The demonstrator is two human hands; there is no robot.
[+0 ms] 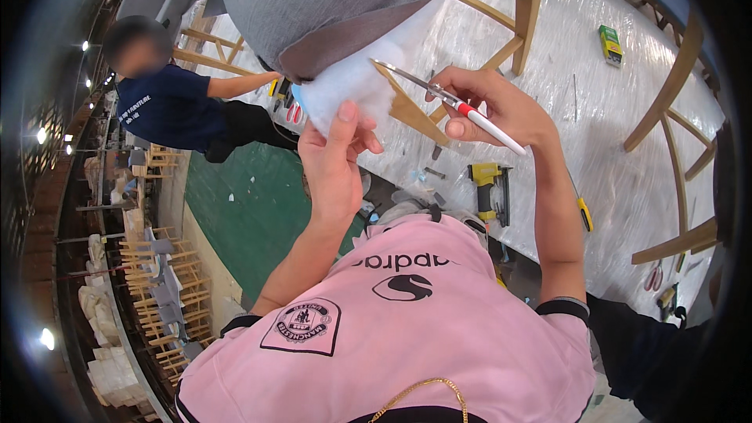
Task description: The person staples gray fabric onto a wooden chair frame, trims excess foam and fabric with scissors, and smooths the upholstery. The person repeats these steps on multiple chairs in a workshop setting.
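Observation:
My left hand (pixel 335 149) pinches a wad of white padding (pixel 345 86) that sticks out below the grey fabric seat cushion (pixel 321 0) of a wooden chair lying on the table. My right hand (pixel 493 106) grips scissors with a red and white handle (pixel 450 99). Their metal blades point left toward the padding, just above a wooden corner of the chair frame (pixel 411 110).
The table (pixel 627 164) is wrapped in clear plastic. On it lie a yellow staple gun (pixel 487 188), a green box (pixel 610 45) and wooden chair legs (pixel 674 102). Another person in a dark shirt (pixel 168 106) leans over at the far left. Stacked chair frames (pixel 160 290) stand on the floor.

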